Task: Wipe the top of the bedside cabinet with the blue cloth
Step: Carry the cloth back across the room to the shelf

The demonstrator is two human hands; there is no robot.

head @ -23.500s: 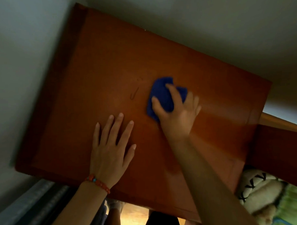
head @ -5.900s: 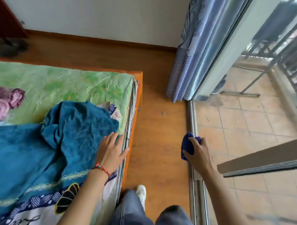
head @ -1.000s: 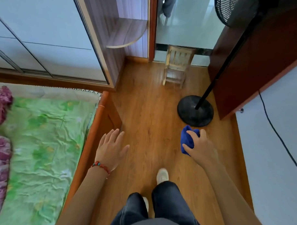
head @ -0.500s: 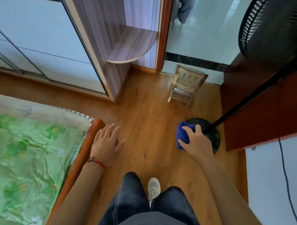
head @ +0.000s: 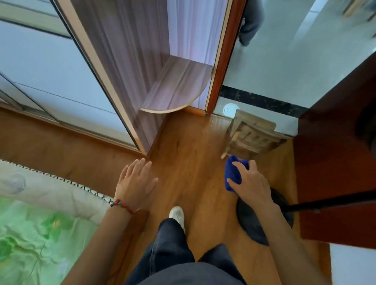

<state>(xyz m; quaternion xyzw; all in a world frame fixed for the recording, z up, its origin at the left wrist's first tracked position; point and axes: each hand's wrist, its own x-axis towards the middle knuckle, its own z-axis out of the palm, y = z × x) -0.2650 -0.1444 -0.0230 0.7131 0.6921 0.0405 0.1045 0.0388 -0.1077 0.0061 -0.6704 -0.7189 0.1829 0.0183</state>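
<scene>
My right hand (head: 251, 185) grips the bunched blue cloth (head: 233, 173) in front of me, held in the air above the wooden floor and the fan's round base. My left hand (head: 135, 184) hangs open with fingers spread, a red bead bracelet on its wrist, over the corner of the bed. The bedside cabinet is out of view.
A bed with a green sheet (head: 30, 239) lies at the left. A wardrobe with a curved corner shelf (head: 176, 87) stands ahead. A small wooden stool (head: 253, 135) sits by the open doorway (head: 286, 60). A standing fan's black base (head: 262, 223) and a dark red door (head: 341, 162) are at the right. Another person's legs (head: 251, 18) show beyond the doorway.
I have walked forward across the floor toward the doorway. The stool and the fan base are closer, and the bed has slid back to the left. Both hands keep their pose.
</scene>
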